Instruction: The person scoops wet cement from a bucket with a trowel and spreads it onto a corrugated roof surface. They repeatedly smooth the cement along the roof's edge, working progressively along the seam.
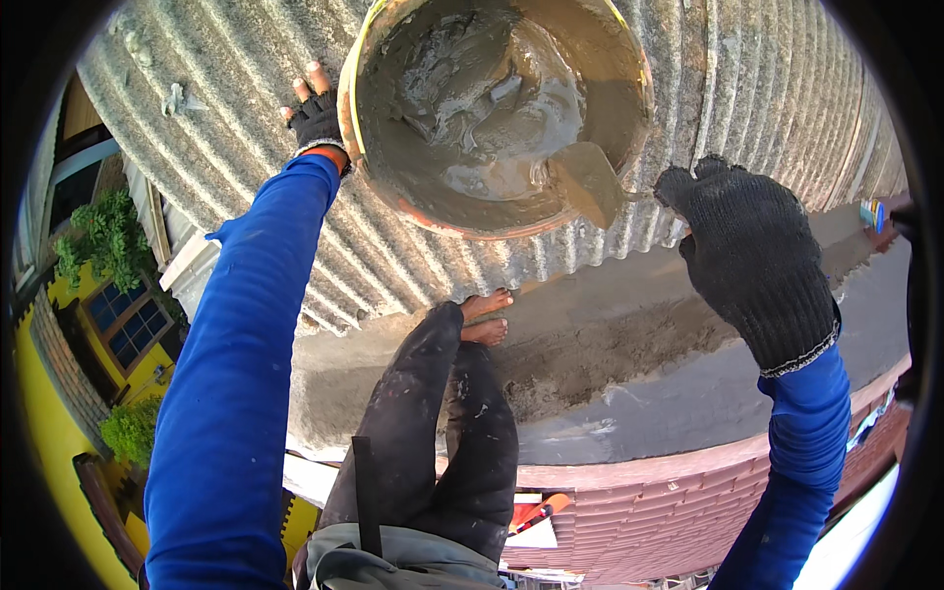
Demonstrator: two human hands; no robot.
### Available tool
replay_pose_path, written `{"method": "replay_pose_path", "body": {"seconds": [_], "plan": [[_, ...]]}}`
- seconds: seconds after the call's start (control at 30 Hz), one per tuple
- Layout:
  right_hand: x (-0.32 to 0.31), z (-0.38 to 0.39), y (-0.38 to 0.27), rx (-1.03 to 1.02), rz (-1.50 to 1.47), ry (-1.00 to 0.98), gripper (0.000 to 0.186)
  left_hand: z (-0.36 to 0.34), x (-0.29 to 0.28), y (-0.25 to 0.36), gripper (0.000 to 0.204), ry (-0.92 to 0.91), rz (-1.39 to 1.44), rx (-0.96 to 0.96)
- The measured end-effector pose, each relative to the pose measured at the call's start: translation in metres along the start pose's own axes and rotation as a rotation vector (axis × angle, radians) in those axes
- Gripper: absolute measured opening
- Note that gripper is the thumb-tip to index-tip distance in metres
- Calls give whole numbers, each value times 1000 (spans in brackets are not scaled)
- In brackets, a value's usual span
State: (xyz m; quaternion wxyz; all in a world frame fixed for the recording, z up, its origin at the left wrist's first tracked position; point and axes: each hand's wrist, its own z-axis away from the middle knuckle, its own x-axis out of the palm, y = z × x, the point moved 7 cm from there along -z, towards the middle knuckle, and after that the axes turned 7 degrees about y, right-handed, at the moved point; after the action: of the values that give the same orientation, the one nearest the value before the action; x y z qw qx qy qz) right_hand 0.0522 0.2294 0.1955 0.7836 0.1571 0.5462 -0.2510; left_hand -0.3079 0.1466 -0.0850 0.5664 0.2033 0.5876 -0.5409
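Grey mortar (462, 93) in a round bucket (442, 226), with trowel (590, 187) at its rim.
The right hand (752, 256) grips the trowel, its blade across the near right rim; the left hand (320, 120), fingers spread, lies on corrugated sheeting (236, 88) beside the bucket. The step appears to be scooping or mixing; the next move likely calls for a steady, level blade.

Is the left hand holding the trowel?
No, the right hand holds the trowel; the left hand is beside the bucket.
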Motion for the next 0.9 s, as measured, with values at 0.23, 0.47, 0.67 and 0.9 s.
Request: {"method": "replay_pose_path", "body": {"seconds": [0.23, 0.47, 0.67, 0.9], "plan": [[61, 20, -9, 115, -201, -60, 48, 1, -5, 6, 75, -22, 17, 3], [135, 62, -29, 240, -374, 23, 44, 35, -108, 4, 86, -71, 1366, -38], [186, 97, -60, 327, -468, 38, 44, 125, -148, 109, 81, 217, 1232, 437], [238, 129, -120, 492, -533, 58, 40, 146, -142, 138, 66, 151, 1174, 462]]}}
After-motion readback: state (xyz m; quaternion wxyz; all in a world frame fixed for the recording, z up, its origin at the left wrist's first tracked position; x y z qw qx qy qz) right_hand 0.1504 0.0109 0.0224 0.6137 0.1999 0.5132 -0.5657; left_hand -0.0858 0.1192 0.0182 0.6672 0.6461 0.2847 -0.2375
